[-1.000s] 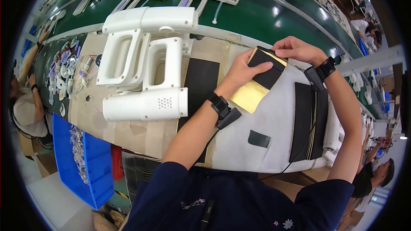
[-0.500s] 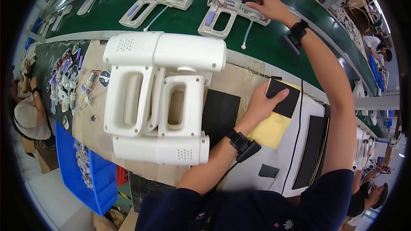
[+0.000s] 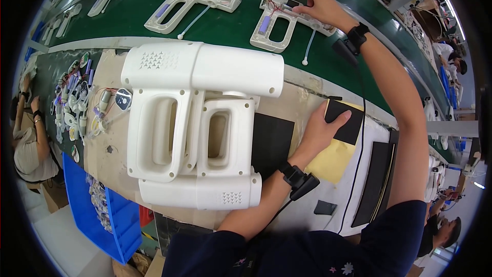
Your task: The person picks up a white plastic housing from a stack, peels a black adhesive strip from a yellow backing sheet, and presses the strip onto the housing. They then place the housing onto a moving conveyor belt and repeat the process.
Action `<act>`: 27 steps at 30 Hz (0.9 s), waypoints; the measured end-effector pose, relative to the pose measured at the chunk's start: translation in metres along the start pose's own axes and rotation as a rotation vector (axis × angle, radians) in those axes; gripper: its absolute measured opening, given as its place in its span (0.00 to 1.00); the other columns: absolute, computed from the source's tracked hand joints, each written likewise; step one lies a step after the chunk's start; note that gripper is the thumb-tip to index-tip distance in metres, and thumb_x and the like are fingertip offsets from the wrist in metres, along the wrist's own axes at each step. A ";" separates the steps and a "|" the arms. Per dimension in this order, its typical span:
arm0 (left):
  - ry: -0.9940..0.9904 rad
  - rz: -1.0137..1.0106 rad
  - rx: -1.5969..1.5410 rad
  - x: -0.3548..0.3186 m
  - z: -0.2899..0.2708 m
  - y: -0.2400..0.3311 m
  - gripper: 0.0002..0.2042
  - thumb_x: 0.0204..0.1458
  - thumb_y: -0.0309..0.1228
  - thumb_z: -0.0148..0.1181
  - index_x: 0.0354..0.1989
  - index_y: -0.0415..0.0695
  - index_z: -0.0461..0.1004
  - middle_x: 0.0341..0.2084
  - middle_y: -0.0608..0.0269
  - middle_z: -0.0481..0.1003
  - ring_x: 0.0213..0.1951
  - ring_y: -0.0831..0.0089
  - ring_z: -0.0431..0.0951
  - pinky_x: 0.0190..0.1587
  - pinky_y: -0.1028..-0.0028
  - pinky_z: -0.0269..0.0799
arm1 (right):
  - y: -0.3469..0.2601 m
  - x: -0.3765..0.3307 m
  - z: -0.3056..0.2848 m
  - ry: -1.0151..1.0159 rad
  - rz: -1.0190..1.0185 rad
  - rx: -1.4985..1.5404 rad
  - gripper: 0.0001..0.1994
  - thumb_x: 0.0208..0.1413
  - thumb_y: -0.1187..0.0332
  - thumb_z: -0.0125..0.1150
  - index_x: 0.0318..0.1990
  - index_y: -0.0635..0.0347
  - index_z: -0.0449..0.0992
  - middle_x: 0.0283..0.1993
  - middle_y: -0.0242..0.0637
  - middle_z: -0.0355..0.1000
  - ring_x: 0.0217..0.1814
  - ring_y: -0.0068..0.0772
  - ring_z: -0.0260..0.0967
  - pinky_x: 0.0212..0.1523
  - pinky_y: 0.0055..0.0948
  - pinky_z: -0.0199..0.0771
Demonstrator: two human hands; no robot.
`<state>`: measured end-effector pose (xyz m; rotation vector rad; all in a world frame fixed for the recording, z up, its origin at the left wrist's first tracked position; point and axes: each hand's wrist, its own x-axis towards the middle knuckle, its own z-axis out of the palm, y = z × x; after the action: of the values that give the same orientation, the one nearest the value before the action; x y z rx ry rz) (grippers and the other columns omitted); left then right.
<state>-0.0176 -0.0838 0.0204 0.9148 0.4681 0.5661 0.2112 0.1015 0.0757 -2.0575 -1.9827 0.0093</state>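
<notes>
My left hand (image 3: 324, 129) is closed on a black foam sheet (image 3: 344, 122) with yellow backing paper (image 3: 333, 160), its thumb on top. Over the green conveyor, my right hand (image 3: 324, 9) has thumb and finger around a small black foam piece (image 3: 292, 3). That piece lies over the cylindrical part inside an open white gun-shaped half shell (image 3: 272, 41). Red wires, a purple battery (image 3: 264, 24) and a thin hanging tube (image 3: 309, 48) belong to this shell. Whether the foam piece is stuck down cannot be seen.
Stacked white housings (image 3: 236, 69) stand left of my left arm, beside a black sheet (image 3: 274, 143). Another open half shell (image 3: 192, 5) lies on the conveyor (image 3: 118, 25). Loose parts (image 3: 74, 97), a blue bin (image 3: 97, 220) and a co-worker (image 3: 33, 149) are left; black strips (image 3: 373, 184) are right.
The half shells have shifted right along the conveyor. My right hand stays nearly in place, and the small foam piece now covers the shell's cylindrical part. My left hand still holds the sheet.
</notes>
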 end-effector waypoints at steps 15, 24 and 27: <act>-0.018 -0.034 -0.060 0.001 -0.001 -0.006 0.17 0.56 0.35 0.64 0.47 0.35 0.72 0.37 0.58 0.79 0.36 0.74 0.78 0.40 0.73 0.74 | -0.060 -0.004 0.013 -0.249 -0.274 0.390 0.14 0.47 0.68 0.73 0.41 0.60 0.82 0.43 0.34 0.71 0.39 0.28 0.68 0.43 0.26 0.73; -0.014 -0.037 -0.038 0.000 -0.004 -0.003 0.18 0.56 0.35 0.64 0.48 0.35 0.71 0.37 0.58 0.78 0.37 0.74 0.78 0.41 0.74 0.75 | -0.048 -0.010 0.023 -0.275 -0.260 0.471 0.14 0.44 0.70 0.75 0.38 0.65 0.80 0.42 0.36 0.72 0.37 0.29 0.70 0.41 0.27 0.74; -0.042 -0.055 -0.087 0.002 0.000 -0.005 0.17 0.56 0.34 0.64 0.48 0.35 0.71 0.38 0.58 0.78 0.38 0.74 0.78 0.42 0.74 0.74 | -0.043 -0.012 0.011 -0.298 -0.292 0.408 0.14 0.46 0.68 0.74 0.40 0.63 0.80 0.45 0.36 0.71 0.37 0.29 0.70 0.42 0.26 0.74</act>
<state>-0.0147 -0.0851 0.0160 0.8266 0.4262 0.5123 0.1665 0.0925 0.0713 -1.5690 -2.2078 0.6375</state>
